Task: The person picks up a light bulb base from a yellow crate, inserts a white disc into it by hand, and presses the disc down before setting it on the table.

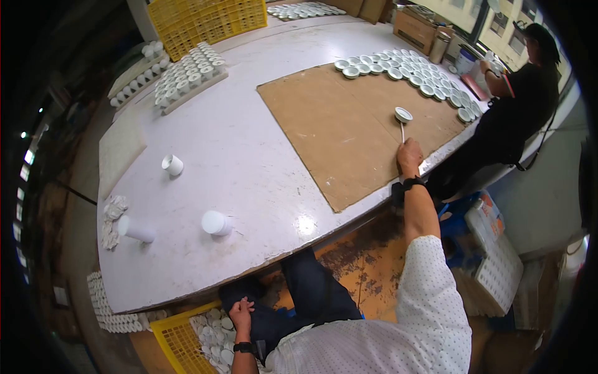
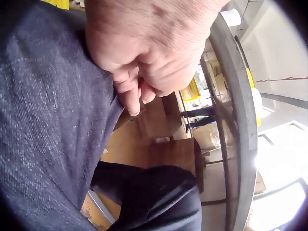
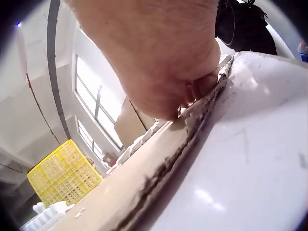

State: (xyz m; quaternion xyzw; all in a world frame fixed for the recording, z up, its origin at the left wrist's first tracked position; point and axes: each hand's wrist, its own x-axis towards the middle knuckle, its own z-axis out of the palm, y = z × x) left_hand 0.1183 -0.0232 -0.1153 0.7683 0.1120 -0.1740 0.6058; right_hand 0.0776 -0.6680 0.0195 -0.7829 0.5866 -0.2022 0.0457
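Note:
In the head view my right hand (image 1: pixel 410 157) grips a thin white stick (image 1: pixel 402 133) above the brown cardboard sheet (image 1: pixel 336 137). At the stick's far end is a small round white dish (image 1: pixel 403 115) with a dark line round its rim. Rows of similar dishes (image 1: pixel 427 78) cover the sheet's far and right part. The right wrist view shows curled fingers low over the cardboard edge (image 3: pixel 159 180), with the stick hidden behind the hand. My left hand (image 2: pixel 154 53) hangs beside a dark trouser leg, fingers loosely bent and holding nothing.
A white cup (image 1: pixel 172 164), two white cylinders (image 1: pixel 216 222) and a crumpled cloth (image 1: pixel 114 221) stand about the table's left. Boards of white cups (image 1: pixel 190 78) and a yellow crate (image 1: pixel 208 25) are farther back. A person in black (image 1: pixel 523 106) stands at the right edge.

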